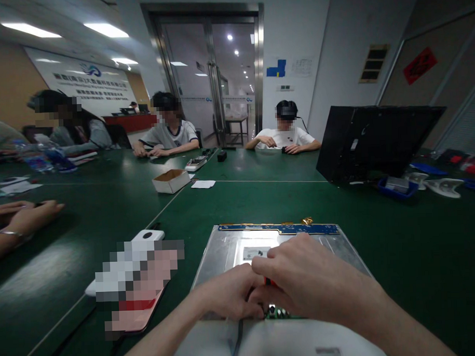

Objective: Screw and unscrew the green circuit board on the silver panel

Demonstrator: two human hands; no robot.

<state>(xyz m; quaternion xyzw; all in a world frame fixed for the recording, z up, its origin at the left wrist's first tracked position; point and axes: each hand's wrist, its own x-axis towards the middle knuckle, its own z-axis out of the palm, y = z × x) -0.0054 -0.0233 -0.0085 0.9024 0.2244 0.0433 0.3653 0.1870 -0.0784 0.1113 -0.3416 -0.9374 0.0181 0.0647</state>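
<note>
A flat silver metal panel (pixel 220 251) lies before me on the green table, with a blue circuit strip (pixel 278 229) along its far edge. My left hand (pixel 234 295) has its fingers curled low over the panel, beside a green circuit board (pixel 280 312) at the near edge. Over it from the right comes my right hand (pixel 299 274), its fingers closed around a red and black object (pixel 269 282), mostly hidden. What the left fingertips pinch is hidden. A dark cable (pixel 237 341) runs down from the left hand over a white surface (pixel 290 342).
Left of the panel lie a white device (pixel 148 235) and a pink case (pixel 148 300). Farther off are an open carton (pixel 170 181), a large black monitor (pixel 376 142) and a blue tray (pixel 397 188). A person's hands (pixel 32 219) rest at the left; others sit across the table.
</note>
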